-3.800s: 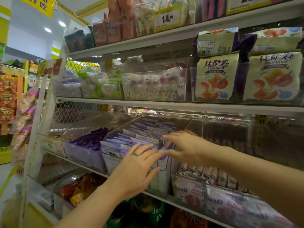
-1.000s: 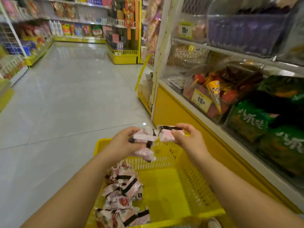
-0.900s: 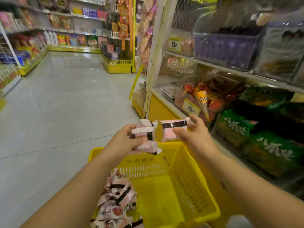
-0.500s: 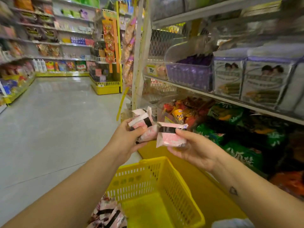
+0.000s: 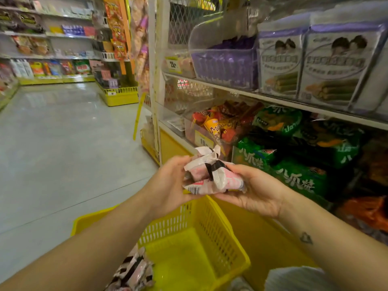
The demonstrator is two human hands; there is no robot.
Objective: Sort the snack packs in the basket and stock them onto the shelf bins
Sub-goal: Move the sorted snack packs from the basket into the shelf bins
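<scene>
Fingers [image 5: 223, 197] of the right hand [image 5: 256, 190] are curling up from beneath a loose bundle of pink-and-white crinkly plastic snack packs with black bands [image 5: 212, 177], with the thumb lying over the top. The left hand [image 5: 168, 183] is closing on the same bundle from the other side, its fingertips hidden behind the wrappers. Both hands are holding; neither is spread wide.

Risk, as I am judging it: several slick packs are riding together, stacked unevenly, with one twisted end sticking up above the fingers.
- Passing the load to one hand is likely inviting a pack to slide out underneath.
- A straight drop is ending in the yellow slotted plastic basket [image 5: 210, 234] under the fingers, which is harmless.
- A drop to the right is heading for the yellow shelf base [image 5: 262, 244] or the floor.
- Squeezing harder is risking crushed contents. Cannot tell what is inside.

Position:
- More snack packs [image 5: 134, 269] are lying in the basket, below and left of the fingers, nearest the body.
- The held bundle is sitting between the two palms, touching fingers on both sides.
- Beyond the fingers, green printed bags [image 5: 294, 177] are filling the low shelf.
- Above and farther off, a clear plastic bin [image 5: 222, 66] of purple packets is standing on the white shelf [image 5: 273, 99].
- No bin matching the pink packs is showing, so misplacing them is a second hazard.
</scene>
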